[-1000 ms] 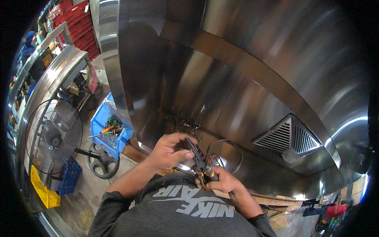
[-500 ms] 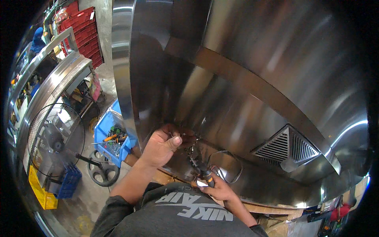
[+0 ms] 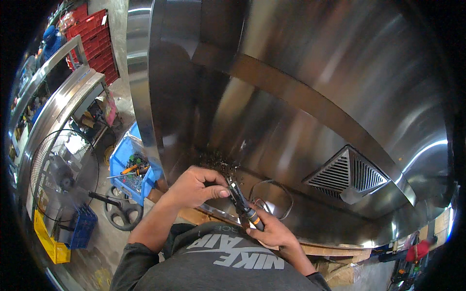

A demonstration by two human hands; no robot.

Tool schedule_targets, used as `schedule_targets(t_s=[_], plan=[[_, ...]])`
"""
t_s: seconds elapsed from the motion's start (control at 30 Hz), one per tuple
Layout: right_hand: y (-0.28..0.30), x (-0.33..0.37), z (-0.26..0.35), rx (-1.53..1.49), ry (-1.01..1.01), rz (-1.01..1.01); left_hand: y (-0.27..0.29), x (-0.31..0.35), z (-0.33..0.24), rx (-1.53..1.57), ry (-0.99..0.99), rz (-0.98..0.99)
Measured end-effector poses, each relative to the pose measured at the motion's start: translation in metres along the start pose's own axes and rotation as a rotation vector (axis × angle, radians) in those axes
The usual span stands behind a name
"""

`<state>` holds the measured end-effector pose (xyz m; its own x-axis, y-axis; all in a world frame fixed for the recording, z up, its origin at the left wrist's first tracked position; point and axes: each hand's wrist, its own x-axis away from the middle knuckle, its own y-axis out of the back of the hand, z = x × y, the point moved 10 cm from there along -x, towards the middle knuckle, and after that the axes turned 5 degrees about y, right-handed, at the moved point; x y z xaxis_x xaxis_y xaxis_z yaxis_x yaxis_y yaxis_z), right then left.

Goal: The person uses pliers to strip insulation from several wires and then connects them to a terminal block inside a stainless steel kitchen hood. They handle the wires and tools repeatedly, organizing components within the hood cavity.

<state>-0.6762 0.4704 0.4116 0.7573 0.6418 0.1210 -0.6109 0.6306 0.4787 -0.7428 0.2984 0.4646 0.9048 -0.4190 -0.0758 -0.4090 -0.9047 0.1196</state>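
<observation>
In my right hand (image 3: 275,232) is a plier-like hand tool (image 3: 239,200) with a metal head and black-and-orange handles; its exact kind is unclear. The fingers wrap round the handles, and the head points up and to the left. My left hand (image 3: 194,188) is pinched at the tool's head, thumb against the bent fingers. Whatever sits between those fingertips is too small to make out. Just beyond the tool's head, many small dark and shiny pieces (image 3: 221,165) lie scattered on the polished metal surface (image 3: 272,145).
A looped cable (image 3: 291,199) lies right of the tool, and a slatted vent (image 3: 347,174) is further right. On the left stand a blue bin (image 3: 116,167) of small hardware and tools, a black fan (image 3: 63,177), a handwheel (image 3: 124,213), and yellow (image 3: 53,242) and dark blue crates (image 3: 83,228).
My left hand has come down and right from above the small pieces to the tool's head. The tool stays in my right hand. The whole view has shifted slightly.
</observation>
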Motion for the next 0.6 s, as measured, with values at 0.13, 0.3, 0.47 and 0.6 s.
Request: schedule_targets(t_s=[0.13, 0.3, 0.47, 0.6], plan=[[-0.004, -0.005, 0.009, -0.086, -0.049, 0.019, -0.010, 0.004, -0.003, -0.110, -0.104, 0.036], [-0.006, -0.009, 0.015, -0.116, -0.011, 0.019, -0.009, 0.008, 0.003, -0.046, -0.133, 0.001], [-0.007, -0.013, 0.019, -0.126, 0.003, 0.033, -0.006, 0.008, 0.005, -0.055, -0.161, -0.021], [-0.007, -0.013, 0.014, -0.136, -0.005, 0.025, -0.004, 0.007, 0.004, -0.033, -0.169, -0.038]])
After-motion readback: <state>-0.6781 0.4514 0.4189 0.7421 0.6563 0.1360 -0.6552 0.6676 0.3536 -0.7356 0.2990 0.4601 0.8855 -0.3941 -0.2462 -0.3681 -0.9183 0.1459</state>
